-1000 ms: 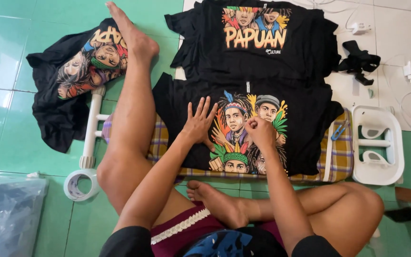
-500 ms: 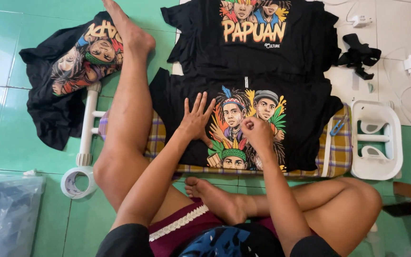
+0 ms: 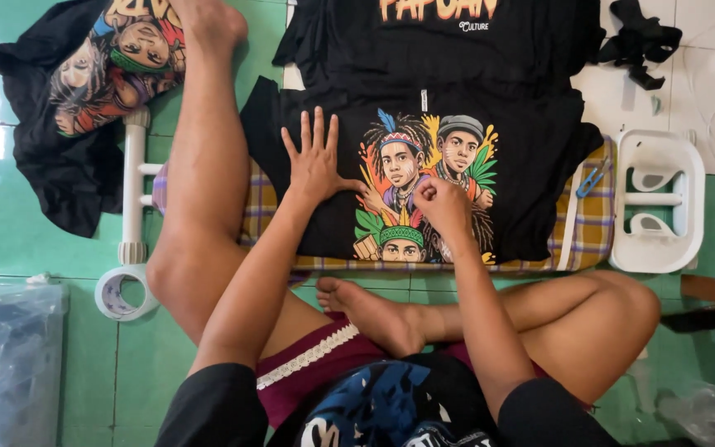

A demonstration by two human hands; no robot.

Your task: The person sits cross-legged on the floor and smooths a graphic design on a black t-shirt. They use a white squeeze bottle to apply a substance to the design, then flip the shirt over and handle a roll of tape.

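- Fingers (image 3: 318, 132) of the left hand (image 3: 314, 161) spread wide, flat on the black shirt (image 3: 531, 165).
- Right hand (image 3: 444, 207) fingers bunched narrow, pinching at the print (image 3: 419, 186).
- Shirt lies on a checked cloth (image 3: 585, 236) over the green floor (image 3: 10, 240).

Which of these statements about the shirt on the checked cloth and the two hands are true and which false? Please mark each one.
1. The left hand lies flat, fingers spread, on the black T-shirt. True.
2. The right hand is off the shirt, resting on the floor. False: it is curled and pressed onto the shirt's colourful print.
3. The shirt lies on a checked cloth. True.
4. The roll of tape sits on top of the shirt. False: it lies on the green floor, beside the person's left leg.
5. Another black printed shirt lies crumpled on the floor off to the left. True.
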